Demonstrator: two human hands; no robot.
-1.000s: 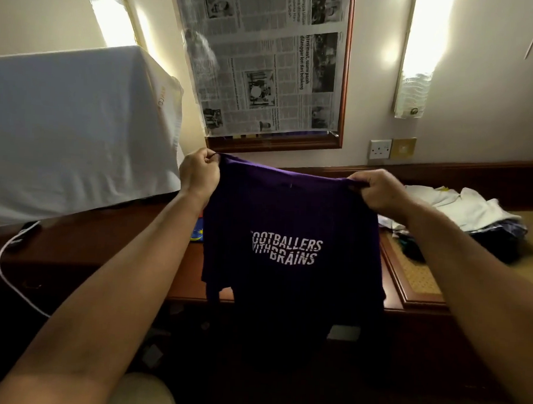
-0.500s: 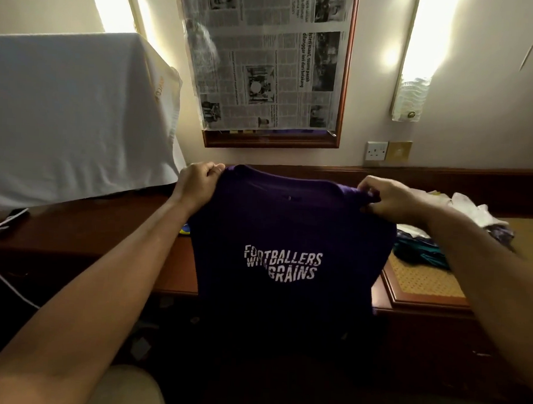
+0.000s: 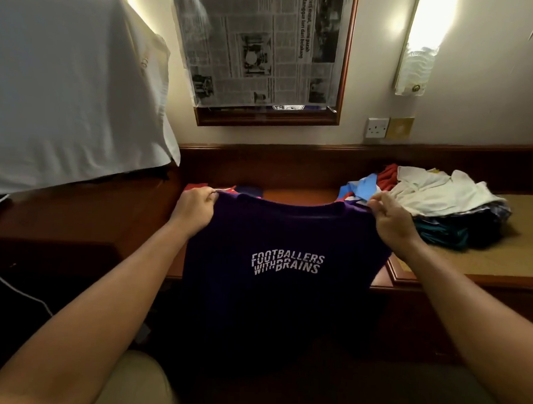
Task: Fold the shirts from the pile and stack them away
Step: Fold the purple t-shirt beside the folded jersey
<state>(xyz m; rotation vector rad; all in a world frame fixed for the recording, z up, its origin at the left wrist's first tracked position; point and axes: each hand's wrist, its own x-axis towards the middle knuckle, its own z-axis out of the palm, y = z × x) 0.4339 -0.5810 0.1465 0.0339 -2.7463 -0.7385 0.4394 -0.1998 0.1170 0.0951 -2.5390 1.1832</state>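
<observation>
A dark purple shirt (image 3: 288,233) with white lettering hangs in front of me, its printed side towards me. My left hand (image 3: 194,209) pinches its left shoulder and my right hand (image 3: 391,221) pinches its right shoulder, holding it spread over the front edge of the wooden desk (image 3: 112,213). The shirt's lower part drops below the desk edge into shadow. A loose pile of shirts (image 3: 442,203), white, blue, red and dark ones, lies on the desk to the right. Behind the held shirt, folded red and blue cloth (image 3: 244,189) shows on the desk.
A large box-like object draped in white cloth (image 3: 68,86) stands on the desk at the left. A frame covered with newspaper (image 3: 265,49) hangs on the wall ahead, with a wall socket (image 3: 377,128) and a wall lamp (image 3: 418,65) to its right. A white cable (image 3: 17,288) trails at lower left.
Both hands have lowered the purple shirt towards the desk and it now hangs flatter. My view has tilted down, so the pile at the right shows more fully.
</observation>
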